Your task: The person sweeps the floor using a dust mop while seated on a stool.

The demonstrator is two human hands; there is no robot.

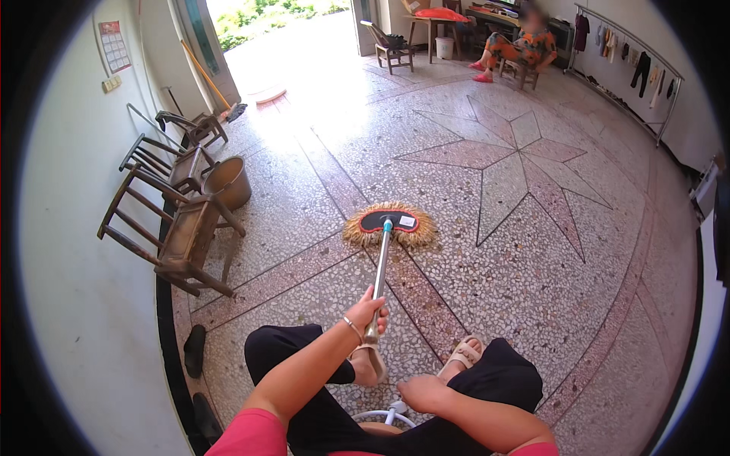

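Observation:
My left hand [366, 314] is wrapped around the metal handle [381, 268] of a mop. The mop's oval head [422, 232] lies flat on the terrazzo floor ahead of me, with a tan yarn fringe and a black cover edged in red. A white label sits on that cover. Between my knees, my right hand [425, 393] is curled, its fingers mostly turned out of sight. Close under it is a white frame [390, 414] with a curved ring; whether the hand touches it cannot be told.
Wooden chairs [188, 231] and a bucket [228, 182] line the left wall. Dark shoes [195, 350] lie near my left leg. A person [522, 48] sits at the back right, beside a clothes rack [627, 43]. A broom [205, 74] leans by the bright doorway.

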